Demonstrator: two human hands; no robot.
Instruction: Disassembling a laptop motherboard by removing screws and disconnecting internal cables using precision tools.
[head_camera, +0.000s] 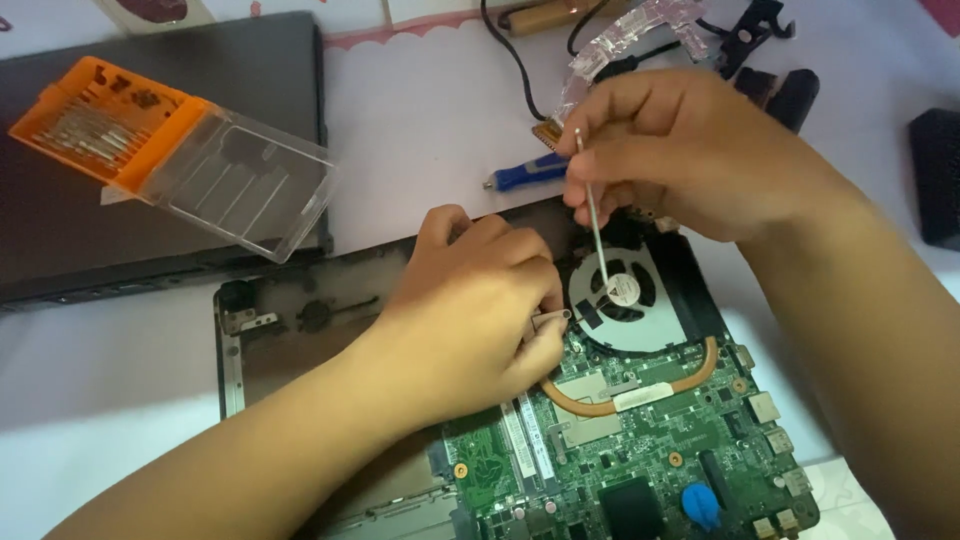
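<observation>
An opened laptop base (300, 330) lies before me with its green circuit board (640, 450), copper heat pipe (690, 375) and round cooling fan (625, 295) exposed. My right hand (680, 150) pinches a thin metal rod (595, 225) whose tip points down at the fan's edge. My left hand (470, 310) rests on the board's upper left. Its fingertips pinch a small metal piece (550, 318) beside the fan.
An orange and clear bit case (190, 150) lies open on a dark laptop lid (150, 230) at the left. A blue-handled screwdriver (525, 173), black cables, plastic wrap (640, 35) and black parts (780, 85) sit along the far edge. A black box (938, 175) is at the right.
</observation>
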